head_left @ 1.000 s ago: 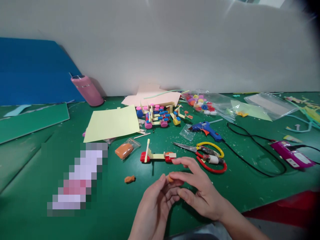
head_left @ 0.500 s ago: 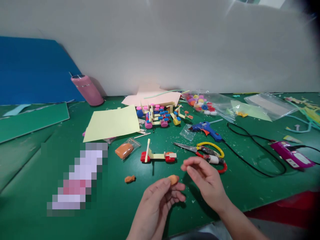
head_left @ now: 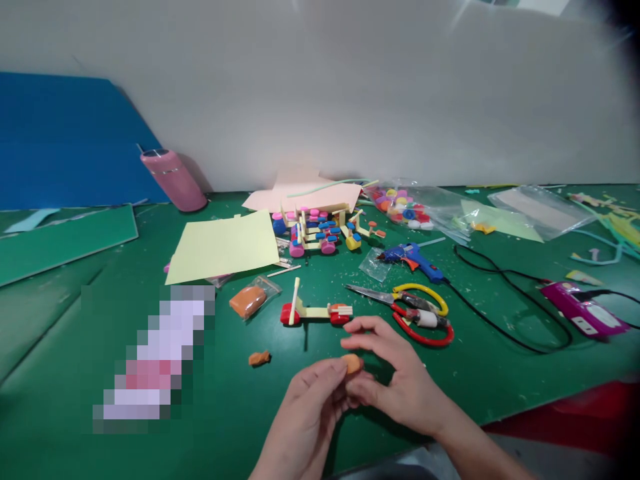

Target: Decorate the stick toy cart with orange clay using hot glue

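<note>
A small lump of orange modelling clay [head_left: 352,363] is pinched between the thumb and fingers of my left hand [head_left: 315,407]. Around its right side curves my right hand [head_left: 400,373], the thumb low by the left fingertips and the other fingers spread above the lump; whether the thumb touches the clay I cannot tell. Just beyond the hands stands a little scooter model [head_left: 315,312] with red wheels and a pale stick frame. A torn bit of brown-orange clay [head_left: 259,359] lies to the left, and a clear bag of orange clay [head_left: 249,302] is behind it.
Scissors [head_left: 415,310] with yellow and red handles lie right of the scooter. Behind them are a blue glue gun [head_left: 410,259] and its black cord, leading toward a purple power strip [head_left: 580,310]. More models [head_left: 320,233], yellow paper [head_left: 225,247] and a pink tumbler [head_left: 175,180] stand farther back.
My right hand has moved left and down, close around the clay, its fingers spreading. My left hand keeps its pinch with the lump slightly shifted.
</note>
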Available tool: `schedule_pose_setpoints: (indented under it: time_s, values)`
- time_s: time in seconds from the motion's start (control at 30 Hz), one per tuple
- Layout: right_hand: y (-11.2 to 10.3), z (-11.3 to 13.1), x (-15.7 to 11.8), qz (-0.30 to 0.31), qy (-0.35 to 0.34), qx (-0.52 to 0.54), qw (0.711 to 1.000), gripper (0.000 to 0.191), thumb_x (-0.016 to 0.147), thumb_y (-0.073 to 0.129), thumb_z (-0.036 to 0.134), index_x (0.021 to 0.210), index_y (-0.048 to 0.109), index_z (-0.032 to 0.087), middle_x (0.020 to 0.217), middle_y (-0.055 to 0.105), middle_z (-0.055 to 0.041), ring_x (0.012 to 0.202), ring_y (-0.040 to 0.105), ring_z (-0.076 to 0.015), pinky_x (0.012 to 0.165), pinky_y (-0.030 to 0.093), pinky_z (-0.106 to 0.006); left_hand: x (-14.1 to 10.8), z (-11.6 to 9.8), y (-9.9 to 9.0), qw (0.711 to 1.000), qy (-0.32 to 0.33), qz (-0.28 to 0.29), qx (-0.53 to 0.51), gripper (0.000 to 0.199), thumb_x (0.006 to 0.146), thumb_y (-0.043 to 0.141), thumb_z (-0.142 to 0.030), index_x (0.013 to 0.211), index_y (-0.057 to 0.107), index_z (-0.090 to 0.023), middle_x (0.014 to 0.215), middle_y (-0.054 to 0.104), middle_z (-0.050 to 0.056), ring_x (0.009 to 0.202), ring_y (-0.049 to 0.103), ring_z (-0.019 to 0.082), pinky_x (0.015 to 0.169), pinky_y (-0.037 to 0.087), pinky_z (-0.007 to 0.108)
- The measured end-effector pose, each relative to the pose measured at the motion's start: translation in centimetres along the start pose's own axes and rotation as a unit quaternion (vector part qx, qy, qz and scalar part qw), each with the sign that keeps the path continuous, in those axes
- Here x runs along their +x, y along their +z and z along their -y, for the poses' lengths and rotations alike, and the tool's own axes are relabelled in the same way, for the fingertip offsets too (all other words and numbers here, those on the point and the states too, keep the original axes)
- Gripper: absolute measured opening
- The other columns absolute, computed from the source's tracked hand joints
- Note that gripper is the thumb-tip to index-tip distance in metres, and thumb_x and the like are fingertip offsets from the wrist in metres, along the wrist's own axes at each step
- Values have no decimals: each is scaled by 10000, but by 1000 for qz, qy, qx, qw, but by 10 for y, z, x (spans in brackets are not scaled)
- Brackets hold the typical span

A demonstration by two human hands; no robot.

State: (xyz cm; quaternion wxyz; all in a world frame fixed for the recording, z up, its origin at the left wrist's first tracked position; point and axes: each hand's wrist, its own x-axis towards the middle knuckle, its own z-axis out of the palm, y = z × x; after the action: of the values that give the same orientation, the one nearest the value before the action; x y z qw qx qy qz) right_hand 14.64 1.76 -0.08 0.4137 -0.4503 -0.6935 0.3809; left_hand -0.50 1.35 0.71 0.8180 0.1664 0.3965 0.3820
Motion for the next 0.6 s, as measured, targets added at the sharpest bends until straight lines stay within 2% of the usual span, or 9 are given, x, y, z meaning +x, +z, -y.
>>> schedule_pose_setpoints:
  time_s: [0.1,0.2,0.33,0.47,0.6]
  values:
    - [2,-1,0,-19,2,21,1000,212,753,633,216,964,631,232,1094,493,-54,1040,499,-174,887,400,-274,-1,-2,2,1000,5,15,2,171,735,618,-260,716,704,-113,659,675,67,631,580,138,622,436,236]
    - [3,-1,-1,-35,-3,40,999,201,752,631,225,953,638,231,1076,501,-52,1021,507,-172,879,403,-268,0,-1,3,999,2,36,-41,214,766,583,-291,752,708,-117,683,683,73,665,600,151,653,453,251]
    - [5,0,-1,-41,-23,39,998,207,741,628,211,948,637,229,1080,496,-53,959,522,-168,825,427,-266,3,8,4,991,-2,69,-115,189,741,622,-282,774,709,-118,728,699,85,705,624,165,679,476,264]
    - [7,1,-1,-42,-38,31,998,269,731,630,202,999,618,229,1100,489,-60,984,511,-184,850,420,-291,7,18,2,979,-23,63,-192,153,711,659,-264,771,712,-133,740,715,72,721,642,158,726,487,275]
    - [8,1,-1,-39,-42,21,998,288,724,642,202,1010,615,232,1109,485,-58,999,505,-187,866,415,-297,8,20,1,977,-18,64,-204,111,703,666,-224,754,712,-137,738,723,63,729,650,159,727,491,271]
